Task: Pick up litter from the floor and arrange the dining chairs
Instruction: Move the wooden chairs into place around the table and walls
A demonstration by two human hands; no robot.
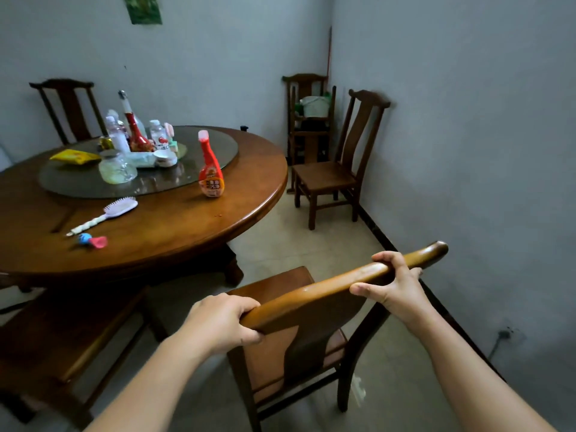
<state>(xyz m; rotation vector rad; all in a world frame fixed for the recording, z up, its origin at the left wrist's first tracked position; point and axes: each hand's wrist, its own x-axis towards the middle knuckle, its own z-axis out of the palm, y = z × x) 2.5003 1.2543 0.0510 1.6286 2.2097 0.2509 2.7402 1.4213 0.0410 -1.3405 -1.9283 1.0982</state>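
A: Where is the chair (299,310) relative to the hands?

B: In the lower middle of the frame, its curved top rail tilted up to the right. The left hand (223,322) wraps the rail's left end, fingers curled over the top. The right hand (394,283) grips the rail near its right end, fingers over the top and thumb along the near side.

A: How many chairs altogether?

B: Five that I can count: the held one, one at lower left (56,344) beside the bench (162,226), one behind the bench at upper left (67,107), one against the right wall (339,169), and one in the far corner (307,120) carrying a pale bucket.

A: Materials?

B: All are dark glossy wood with a flat back splat. The bench is round and wooden, with a dark glass turntable holding bottles; one red spray bottle (211,166) and one white hairbrush (106,215) lie nearer its edge. The floor is pale tile.
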